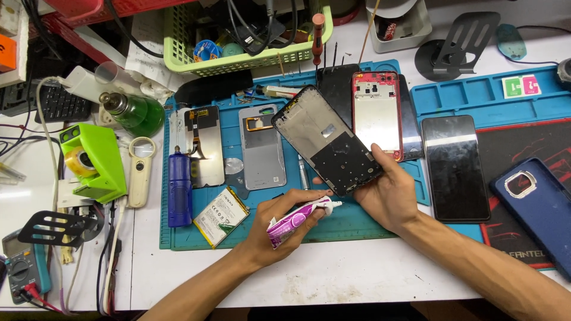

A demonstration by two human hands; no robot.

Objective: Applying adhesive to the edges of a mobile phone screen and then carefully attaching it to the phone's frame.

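A single view comes from a camera worn on the person's head, looking steeply down and forward over the counter [357, 273]. It sits close, at arm's reach: both forearms enter from the bottom edge. The blue work mat [357, 223] fills the middle of the frame, and the green basket [250, 59] marks the far edge at the top.

This is a phone repair workbench in a small workshop. A blue silicone work mat [357, 223] with parts trays covers the white table [333, 276], strewn with opened phone frames, a loose battery [220, 216] and a dark phone [455, 167]. A multimeter [21, 270], a magnifying glass [141, 169], a green basket [238, 56] of cables and what seems a solvent bottle [138, 113] crowd the edges.
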